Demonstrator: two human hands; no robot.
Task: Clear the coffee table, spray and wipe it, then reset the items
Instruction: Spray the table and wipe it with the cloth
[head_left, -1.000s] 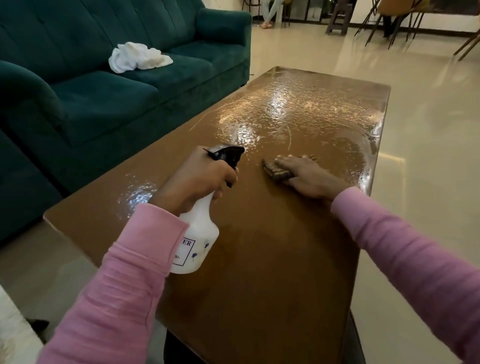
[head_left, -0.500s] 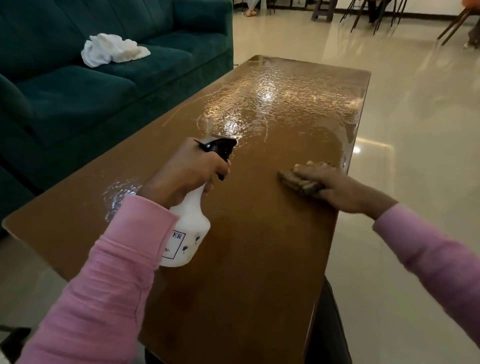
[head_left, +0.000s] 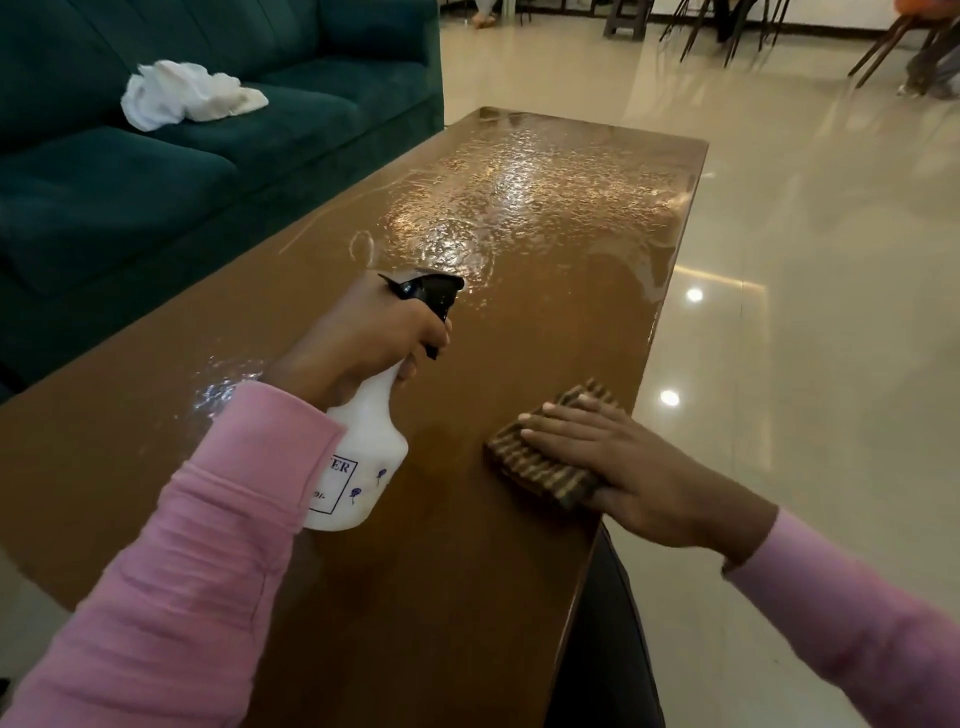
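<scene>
2 hands at my wet coffee table (head_left: 415, 597).
Left hand (head_left: 358, 338) grips spray bottle (head_left: 363, 457), label maybe ending "ER"; right hand (head_left: 623, 467) flat on cloth (head_left: 532, 466).

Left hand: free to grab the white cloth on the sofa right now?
Probably not. The left hand grips the spray bottle, and the white cloth lies well off on the sofa, across a gap from the coffee table. Nothing blocks the path, though.

Living room, green sofa (head_left: 208, 156), wooden coffee table (head_left: 415, 597), glossy tiled floor (head_left: 805, 260)
</scene>
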